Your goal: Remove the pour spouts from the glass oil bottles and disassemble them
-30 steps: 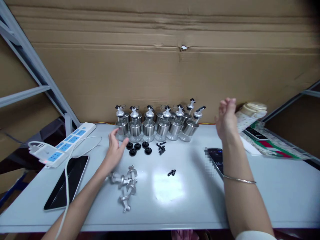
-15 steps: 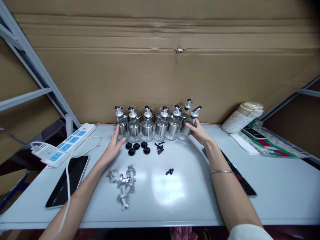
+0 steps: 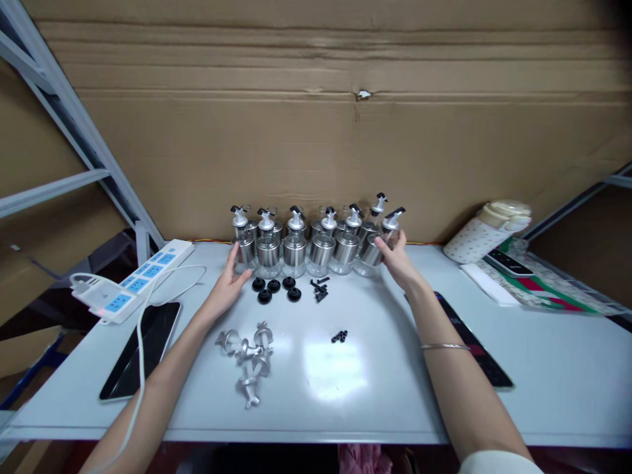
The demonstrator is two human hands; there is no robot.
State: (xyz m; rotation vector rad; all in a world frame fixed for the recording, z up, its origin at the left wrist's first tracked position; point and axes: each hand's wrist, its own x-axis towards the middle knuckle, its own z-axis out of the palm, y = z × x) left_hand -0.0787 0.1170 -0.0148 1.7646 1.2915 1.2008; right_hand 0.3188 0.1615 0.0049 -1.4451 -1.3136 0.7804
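Glass oil bottles with steel bands and silver-and-black pour spouts stand in a row at the back. My left hand rests against the leftmost bottle, its fingers stretched along the side and its thumb spread. At the other end, my right hand is wrapped around the rightmost bottle. Several black ring-shaped stoppers and small black lever pieces lie in front of the row. Nearer to me are silver spout parts and tiny black pieces. More bottles behind are partly hidden.
A white power strip with a cable and a black tablet lie at the left. At the right are a dark flat device, a dotted flask and a phone. Cardboard walls the back.
The whole view has shifted slightly, moving the scene a little to the right. Both hands stay at the two ends of the bottle row; nothing else has visibly changed.
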